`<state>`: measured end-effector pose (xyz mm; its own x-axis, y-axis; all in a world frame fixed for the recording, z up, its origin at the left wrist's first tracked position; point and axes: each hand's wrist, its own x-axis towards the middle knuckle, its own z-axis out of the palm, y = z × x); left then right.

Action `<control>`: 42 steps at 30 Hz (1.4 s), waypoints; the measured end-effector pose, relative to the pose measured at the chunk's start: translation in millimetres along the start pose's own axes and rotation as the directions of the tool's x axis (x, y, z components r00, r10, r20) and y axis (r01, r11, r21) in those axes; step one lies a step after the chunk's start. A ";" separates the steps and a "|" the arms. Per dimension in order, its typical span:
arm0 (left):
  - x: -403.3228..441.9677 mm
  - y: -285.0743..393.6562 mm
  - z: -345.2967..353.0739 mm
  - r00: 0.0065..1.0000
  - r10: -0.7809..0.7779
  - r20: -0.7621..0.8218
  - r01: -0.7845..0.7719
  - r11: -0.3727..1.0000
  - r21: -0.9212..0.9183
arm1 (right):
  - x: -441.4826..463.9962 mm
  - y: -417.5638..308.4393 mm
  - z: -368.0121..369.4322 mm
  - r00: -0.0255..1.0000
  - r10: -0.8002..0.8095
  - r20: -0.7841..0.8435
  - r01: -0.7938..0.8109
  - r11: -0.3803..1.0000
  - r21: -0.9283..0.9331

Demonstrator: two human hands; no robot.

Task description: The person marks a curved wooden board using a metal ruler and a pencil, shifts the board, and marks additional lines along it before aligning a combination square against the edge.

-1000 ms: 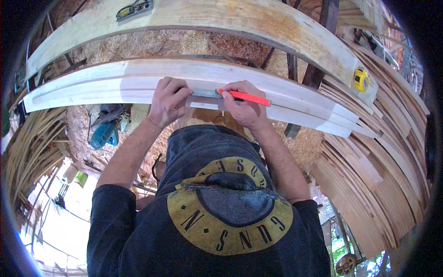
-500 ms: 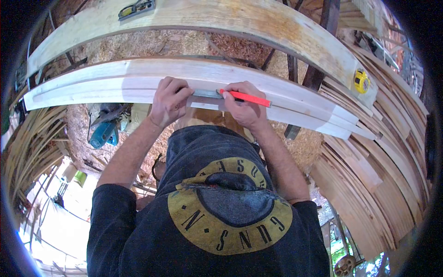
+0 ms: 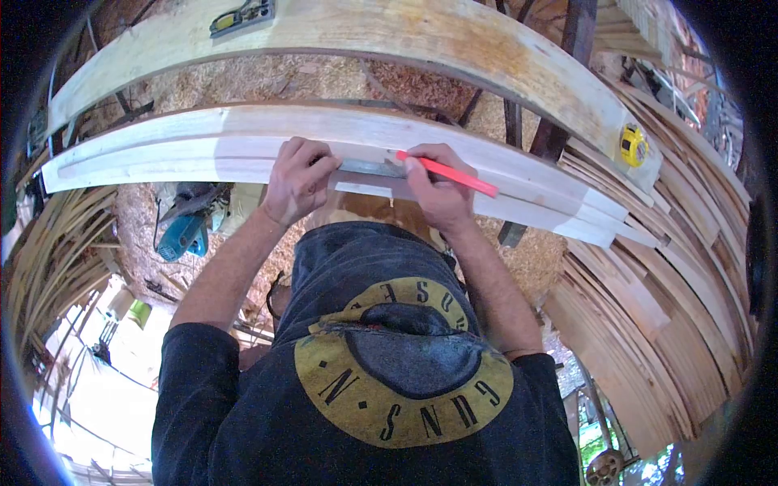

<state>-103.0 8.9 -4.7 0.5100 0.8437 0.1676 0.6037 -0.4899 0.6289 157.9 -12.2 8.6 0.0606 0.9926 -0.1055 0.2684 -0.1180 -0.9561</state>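
Note:
My right hand [image 3: 443, 188] grips a red carpenter's pencil [image 3: 454, 175], its tip end pointing left at the pale wooden board [image 3: 154, 158] in front of me. Pinched at its left end by my left hand [image 3: 300, 180] is a short grey metal strip [image 3: 369, 167], which looks like a ruler. The strip lies along the board between my two hands. Its right end reaches close to my right fingers. Whether the pencil's tip touches the wood, I cannot tell.
Beyond the board, a wider plank [image 3: 340, 32] carries a small hand plane [image 3: 241, 18] and a yellow tape measure [image 3: 633, 145]. A teal power tool [image 3: 182, 236] sits low on the left. Long wooden strips [image 3: 648, 308] are stacked at right. Wood shavings [image 3: 324, 77] cover the ground.
My right hand has slid a little to the right along the board with the pencil, uncovering more of the strip's right end. My left hand stays in place.

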 end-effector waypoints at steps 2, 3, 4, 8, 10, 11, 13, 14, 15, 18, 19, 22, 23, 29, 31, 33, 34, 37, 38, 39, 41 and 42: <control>-0.3 0.1 -2.1 1.000 0.004 0.002 -0.004 1.000 -0.017 | -2.3 2.3 -3.6 0.994 0.108 -0.002 -0.107 0.988 0.114; -0.8 -0.1 -2.4 1.000 0.006 0.003 -0.006 1.000 -0.014 | -1.8 2.7 -3.9 0.997 0.079 0.014 -0.080 0.994 0.079; -0.7 -0.6 -2.3 1.000 0.009 0.003 -0.009 1.000 -0.012 | -0.3 3.5 -4.2 0.998 0.050 0.031 -0.051 0.998 0.044; 0.5 -0.4 -0.7 1.000 0.015 -0.019 -0.015 1.000 -0.022 | 2.4 2.8 -4.3 0.996 0.027 0.079 -0.024 0.999 -0.046; 0.2 -0.4 -0.4 1.000 0.015 -0.021 -0.016 1.000 -0.010 | 4.9 -6.1 -3.0 0.993 0.029 0.112 -0.023 0.998 -0.055; -0.2 0.3 -0.7 1.000 0.016 -0.023 -0.016 1.000 -0.004 | 5.2 -9.9 -2.6 0.991 0.030 0.129 -0.022 0.998 -0.061; -0.7 -0.3 -0.6 1.000 0.014 -0.022 -0.014 1.000 -0.002 | 5.5 -8.0 0.2 0.989 0.014 0.146 -0.004 0.998 -0.070; -0.5 -0.6 -0.4 1.000 0.013 -0.021 -0.013 1.000 -0.001 | 6.1 -7.4 1.1 0.988 0.006 0.155 0.006 0.997 -0.074; -0.6 -0.9 -0.3 1.000 0.012 -0.022 -0.013 1.000 -0.002 | 6.4 -8.5 1.7 0.988 0.015 0.157 -0.002 0.997 -0.081; -0.7 -1.3 0.3 1.000 0.012 -0.024 -0.012 1.000 -0.005 | 7.9 -12.3 3.0 0.986 0.016 0.164 0.000 0.995 -0.097; -0.4 -1.0 0.2 1.000 0.012 -0.025 -0.013 1.000 -0.006 | 8.8 -12.5 3.4 0.986 -0.001 0.168 0.018 0.995 -0.101; 0.1 -0.7 0.2 1.000 0.014 -0.028 -0.015 1.000 -0.009 | 7.6 -10.5 6.7 0.985 -0.017 0.171 0.035 0.994 -0.103; 0.2 -0.7 0.2 0.999 0.015 -0.029 -0.016 1.000 -0.011 | 7.0 -9.4 7.7 0.985 -0.016 0.171 0.034 0.994 -0.102; -1.1 -2.5 0.8 1.000 0.012 -0.016 -0.012 1.000 0.002 | 8.1 -9.2 10.7 0.985 -0.023 0.172 0.043 0.993 -0.111; -1.7 -2.9 1.5 1.000 0.011 -0.021 -0.010 1.000 0.005 | 8.2 -10.4 10.4 0.984 -0.015 0.178 0.039 0.991 -0.127; -2.1 -2.2 1.1 1.000 0.010 -0.024 -0.010 1.000 0.008 | 8.2 -10.8 9.2 0.980 -0.037 0.195 0.066 0.987 -0.147; -2.1 -2.1 1.0 1.000 0.009 -0.022 -0.008 1.000 0.010 | 8.5 -9.2 8.1 0.976 -0.060 0.209 0.094 0.983 -0.157; -2.2 -2.6 1.7 1.000 0.008 -0.020 -0.008 1.000 0.018 | 8.9 -7.5 7.7 0.971 -0.088 0.221 0.124 0.980 -0.154; -2.3 -2.8 2.0 1.000 0.009 -0.020 -0.008 1.000 0.020 | 8.9 -7.4 7.7 0.971 -0.090 0.220 0.125 0.981 -0.148; -2.2 -2.6 1.5 1.000 0.008 -0.018 -0.008 1.000 0.020 | 8.9 -7.8 8.0 0.972 -0.087 0.220 0.122 0.981 -0.149; -1.6 -1.7 0.8 1.000 0.007 -0.016 -0.007 1.000 0.019 | 9.1 -8.5 8.4 0.972 -0.081 0.219 0.116 0.982 -0.150; -1.3 -1.9 1.0 1.000 0.010 -0.019 -0.010 1.000 0.020 | 9.3 -8.0 8.4 0.972 -0.083 0.219 0.118 0.982 -0.150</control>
<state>-104.1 8.5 -6.9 0.5046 0.8426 0.1882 0.6108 -0.5025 0.6119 148.2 -1.8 13.0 -0.1738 0.9813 -0.0826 0.4147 -0.0032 -0.9099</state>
